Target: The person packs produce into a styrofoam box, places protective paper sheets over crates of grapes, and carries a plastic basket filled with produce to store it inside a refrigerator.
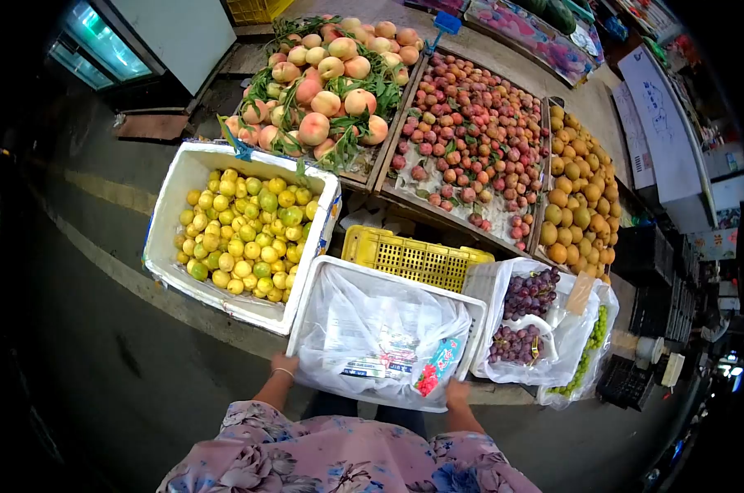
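Observation:
A white plastic crate (477,316) lined with a clear plastic bag (363,312) is right in front of my body. Printed sheets (388,357) and a blue card with red fruit on it (442,361) lie inside. My left hand (285,364) is closed round the crate's near left corner, a thin bracelet on its wrist. At the near right corner my right hand (457,393) grips the same crate. Fingers of both hands are partly hidden by the crate's edge.
To the left is a foam box (160,222) of yellow-green fruit (248,234). Behind stand a yellow crate (417,259) and displays of peaches (314,127), plums (479,140) and round brown fruit (577,197). Red grapes (515,341) and green grapes (585,361) sit at right.

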### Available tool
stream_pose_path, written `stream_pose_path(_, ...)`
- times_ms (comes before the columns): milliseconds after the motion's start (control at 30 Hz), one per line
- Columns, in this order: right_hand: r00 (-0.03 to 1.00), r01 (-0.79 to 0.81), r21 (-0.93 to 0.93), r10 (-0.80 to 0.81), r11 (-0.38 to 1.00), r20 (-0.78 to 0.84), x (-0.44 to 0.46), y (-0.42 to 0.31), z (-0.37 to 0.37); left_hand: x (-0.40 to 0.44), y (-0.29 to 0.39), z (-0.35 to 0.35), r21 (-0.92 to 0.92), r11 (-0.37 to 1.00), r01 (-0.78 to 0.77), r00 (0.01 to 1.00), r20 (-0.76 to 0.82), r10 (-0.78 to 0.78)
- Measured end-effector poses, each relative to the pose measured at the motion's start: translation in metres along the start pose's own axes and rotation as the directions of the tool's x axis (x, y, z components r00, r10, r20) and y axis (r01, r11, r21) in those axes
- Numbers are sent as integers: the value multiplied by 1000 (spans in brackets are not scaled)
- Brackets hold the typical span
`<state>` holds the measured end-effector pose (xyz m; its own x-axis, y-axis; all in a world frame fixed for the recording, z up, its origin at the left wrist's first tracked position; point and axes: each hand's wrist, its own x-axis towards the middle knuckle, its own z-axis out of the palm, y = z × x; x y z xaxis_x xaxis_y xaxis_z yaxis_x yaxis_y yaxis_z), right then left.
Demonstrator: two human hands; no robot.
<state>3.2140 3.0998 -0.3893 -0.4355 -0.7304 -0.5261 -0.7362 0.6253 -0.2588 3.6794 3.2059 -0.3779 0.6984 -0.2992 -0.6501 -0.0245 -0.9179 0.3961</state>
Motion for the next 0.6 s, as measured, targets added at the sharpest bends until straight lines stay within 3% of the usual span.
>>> stream_pose_path(33, 996, 76, -34, -75, 997, 44, 11, 14, 8, -4, 9, -4, 12, 1000, -8, 1000, -5, 8)
stream_pose_path(100, 960, -279, 374, 267, 885, 84, 23, 22, 22, -27, 48, -21, 233, 968, -96, 995, 26, 92)
stream_pose_path(200, 967, -249, 553, 233, 795, 100, 8, -15, -1, -14, 31, -10, 254, 958, -136, 990, 5, 139)
stream_pose_path(233, 967, -250, 556, 236, 793, 98, 1, -30, -11, -11, 29, -7, 244, 956, -160, 986, -12, 168)
stream_pose_path(267, 972, -228, 438, 231, 869, 47, -5, -44, -21, -7, 28, -4, 242, 957, -162, 985, -13, 170)
stream_pose_path(300, 976, -205, 310, 216, 928, -1, -8, -49, -25, -5, 28, -3, 119, 965, -233, 971, -26, 237)
stream_pose_path(333, 983, -178, 316, 186, 932, 3, 4, -36, -12, -4, 27, -1, -5, 953, -302, 952, -51, 301)
stream_pose_path(433, 989, -118, 177, 131, 977, -62, 4, -36, -10, -2, 35, -1, -128, 950, -285, 958, -32, 284)
stream_pose_path(500, 994, 96, 81, -91, 992, -63, -3, -36, -19, -7, 42, -5, -109, 950, -294, 956, -55, 290)
stream_pose_path(567, 979, 168, 97, -154, 981, -134, -8, -31, -18, -1, 33, -4, 97, 929, -357, 931, -40, 363)
stream_pose_path(600, 972, 208, 129, -189, 970, -141, -8, -32, -19, -4, 36, -6, 61, 952, -301, 953, -4, 302)
